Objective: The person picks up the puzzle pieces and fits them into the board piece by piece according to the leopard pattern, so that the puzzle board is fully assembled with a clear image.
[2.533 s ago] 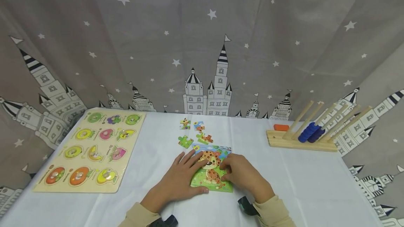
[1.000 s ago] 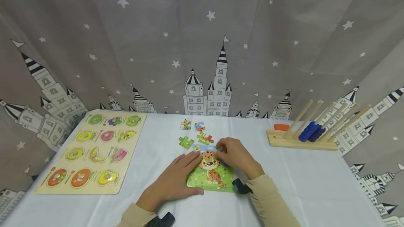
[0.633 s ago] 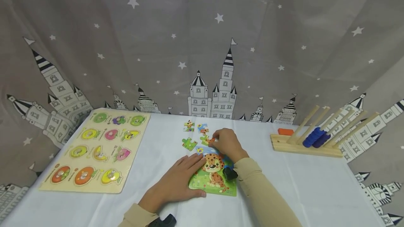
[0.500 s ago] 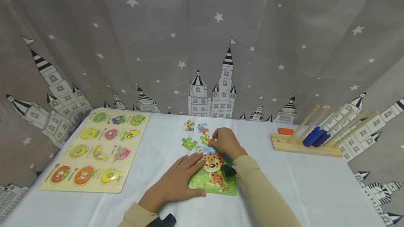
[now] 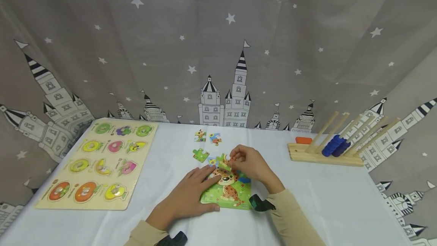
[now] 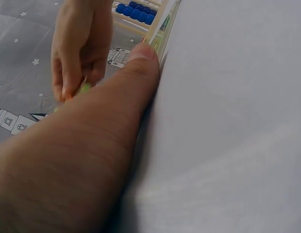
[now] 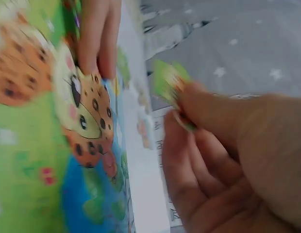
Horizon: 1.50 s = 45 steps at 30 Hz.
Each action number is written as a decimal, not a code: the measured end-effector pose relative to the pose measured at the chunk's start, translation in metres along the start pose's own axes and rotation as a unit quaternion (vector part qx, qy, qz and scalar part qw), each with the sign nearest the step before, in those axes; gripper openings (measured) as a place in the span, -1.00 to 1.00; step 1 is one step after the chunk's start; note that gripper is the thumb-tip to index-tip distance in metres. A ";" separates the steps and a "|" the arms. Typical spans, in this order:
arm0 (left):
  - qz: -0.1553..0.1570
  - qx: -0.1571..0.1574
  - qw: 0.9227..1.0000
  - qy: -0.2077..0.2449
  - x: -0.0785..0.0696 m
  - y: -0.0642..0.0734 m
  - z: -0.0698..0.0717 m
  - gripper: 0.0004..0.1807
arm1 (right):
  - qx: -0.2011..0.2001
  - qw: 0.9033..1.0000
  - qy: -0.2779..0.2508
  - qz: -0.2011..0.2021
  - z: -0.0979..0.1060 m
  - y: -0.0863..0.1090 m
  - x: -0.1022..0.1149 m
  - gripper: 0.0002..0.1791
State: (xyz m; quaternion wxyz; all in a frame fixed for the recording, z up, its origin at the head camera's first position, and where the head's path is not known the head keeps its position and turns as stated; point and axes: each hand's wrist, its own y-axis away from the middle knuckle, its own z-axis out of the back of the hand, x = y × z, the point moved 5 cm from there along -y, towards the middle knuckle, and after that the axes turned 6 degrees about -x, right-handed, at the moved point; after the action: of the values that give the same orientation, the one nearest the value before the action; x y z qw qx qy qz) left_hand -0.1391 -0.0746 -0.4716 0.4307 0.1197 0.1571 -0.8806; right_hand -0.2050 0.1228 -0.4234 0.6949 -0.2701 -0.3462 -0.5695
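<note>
A small jigsaw board with a spotted leopard cub picture (image 5: 232, 192) lies in front of the person. My left hand (image 5: 191, 193) rests flat along its left side, fingers spread over the edge of the picture. Between thumb and fingers my right hand (image 5: 250, 162) pinches a green and orange puzzle piece (image 5: 223, 162), raised over the top of the board. The right wrist view shows that puzzle piece (image 7: 169, 80) at the fingertips, off the picture. Loose beyond the board lie a green puzzle piece (image 5: 200, 155), a giraffe-like piece (image 5: 200, 136) and a blue piece (image 5: 215, 138).
On the left lies a wooden fruit knob puzzle (image 5: 131, 177). At the back right stands a wooden peg rack (image 5: 307, 155) with blue beads (image 5: 332, 145) on slanted rods, and an orange block (image 5: 303, 140) beside them. A grey castle-print curtain (image 5: 164, 22) closes off the back.
My right hand has gone from the board to the loose pieces, taken hold of the green and orange puzzle piece and brought it back over the board. My left hand stays at the board's left side.
</note>
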 end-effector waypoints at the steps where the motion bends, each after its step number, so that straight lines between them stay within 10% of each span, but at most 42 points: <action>1: 0.001 0.000 1.000 -0.004 0.001 0.001 0.000 -0.03 | 0.019 1.000 -0.008 0.009 -0.002 0.008 0.000 -0.83; 6: 0.000 -0.007 1.000 -0.014 0.005 0.003 0.002 -0.03 | 0.082 0.996 0.017 0.039 -0.015 0.040 0.001 -0.83; 15: 0.005 -0.020 1.000 0.000 -0.002 0.000 -0.001 -0.16 | 0.064 0.992 0.100 0.042 -0.024 0.057 0.001 -0.85; 33: 0.022 -0.061 0.998 -0.003 -0.008 -0.002 -0.001 -0.39 | 0.045 0.989 0.129 0.060 -0.029 0.063 0.007 -0.87; 45: 0.029 -0.025 0.999 -0.002 -0.005 -0.002 -0.004 -0.18 | 0.044 0.988 0.137 0.054 -0.029 0.061 0.004 -0.88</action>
State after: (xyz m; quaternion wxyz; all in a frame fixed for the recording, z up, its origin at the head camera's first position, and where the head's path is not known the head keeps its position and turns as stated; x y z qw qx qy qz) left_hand -0.1372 -0.0680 -0.4732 0.4593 0.1114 0.1748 -0.8637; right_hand -0.1395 0.1104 -0.4369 0.7766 -0.1768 -0.2573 -0.5472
